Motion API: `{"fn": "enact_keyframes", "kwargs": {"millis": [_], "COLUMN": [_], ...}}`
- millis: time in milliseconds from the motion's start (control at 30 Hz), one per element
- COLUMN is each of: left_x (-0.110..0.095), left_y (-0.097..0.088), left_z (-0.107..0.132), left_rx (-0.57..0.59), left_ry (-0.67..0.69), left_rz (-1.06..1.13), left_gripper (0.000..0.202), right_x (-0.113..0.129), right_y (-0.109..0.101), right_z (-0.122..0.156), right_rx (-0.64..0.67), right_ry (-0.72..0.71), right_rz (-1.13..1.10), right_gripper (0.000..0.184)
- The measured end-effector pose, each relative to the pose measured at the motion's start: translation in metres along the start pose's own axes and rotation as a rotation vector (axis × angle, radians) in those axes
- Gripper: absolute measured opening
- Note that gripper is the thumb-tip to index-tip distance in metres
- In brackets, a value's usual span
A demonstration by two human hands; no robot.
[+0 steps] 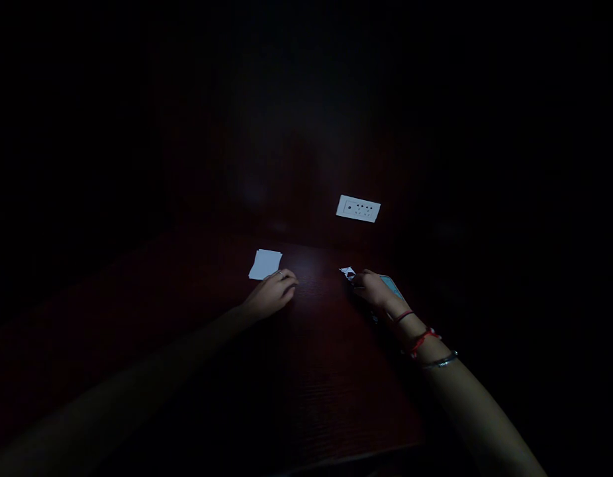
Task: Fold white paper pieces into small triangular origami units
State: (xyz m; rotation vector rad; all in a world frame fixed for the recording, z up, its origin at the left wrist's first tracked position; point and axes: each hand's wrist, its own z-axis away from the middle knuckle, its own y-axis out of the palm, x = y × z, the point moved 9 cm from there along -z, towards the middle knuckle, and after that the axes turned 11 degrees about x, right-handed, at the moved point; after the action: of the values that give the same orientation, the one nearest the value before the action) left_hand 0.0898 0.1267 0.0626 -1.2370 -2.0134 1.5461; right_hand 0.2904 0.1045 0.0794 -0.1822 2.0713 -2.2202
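Observation:
The scene is very dark. My left hand [271, 293] rests on a dark red wooden table [316, 371], fingers curled loosely, right beside a small white sheet of paper [265, 264] at its near edge. My right hand [372, 289] lies further right, fingers closed around a small white and black piece [347, 272] that sticks out at the fingertips. A pale flat object like a phone [392, 286] shows just behind that hand. Red string bands and a metal bangle [438, 361] circle my right wrist.
A white wall socket plate [358, 209] sits on the dark wall behind the table. The table's near edge runs along the bottom right. Everything else is lost in darkness.

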Motion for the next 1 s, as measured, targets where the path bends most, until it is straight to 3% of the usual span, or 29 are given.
{"fn": "enact_keyframes", "kwargs": {"millis": [200,300,367,467,633,867,1000], "left_x": [0.092,0.123,0.132,0.137,0.136,0.136,0.134], "left_y": [-0.051,-0.055,-0.049,-0.036,-0.022,-0.023,-0.025], "left_z": [0.061,0.075,0.075,0.070,0.064,0.063,0.061], "left_rx": [-0.137,-0.149,-0.115,-0.023,0.084,0.092,0.080], "left_ry": [-0.309,-0.424,-0.448,-0.443,-0.386,-0.361,-0.353], "left_rz": [-0.071,-0.088,-0.099,-0.119,-0.133,-0.129,-0.134], "left_gripper": [0.029,0.031,0.031,0.033,0.034,0.033,0.032], "right_x": [0.111,0.156,0.175,0.188,0.190,0.197,0.198], "right_y": [0.021,0.025,0.027,0.033,0.036,0.027,0.027], "right_z": [-0.037,-0.064,-0.082,-0.104,-0.131,-0.142,-0.142], "right_rx": [-0.069,-0.124,-0.132,-0.096,-0.008,0.100,0.093], "right_ry": [-0.170,-0.217,-0.247,-0.289,-0.338,-0.453,-0.460], "right_rz": [-0.128,-0.165,-0.180,-0.187,-0.167,-0.107,-0.093], "right_gripper": [0.032,0.041,0.045,0.043,0.034,0.026,0.033]}}
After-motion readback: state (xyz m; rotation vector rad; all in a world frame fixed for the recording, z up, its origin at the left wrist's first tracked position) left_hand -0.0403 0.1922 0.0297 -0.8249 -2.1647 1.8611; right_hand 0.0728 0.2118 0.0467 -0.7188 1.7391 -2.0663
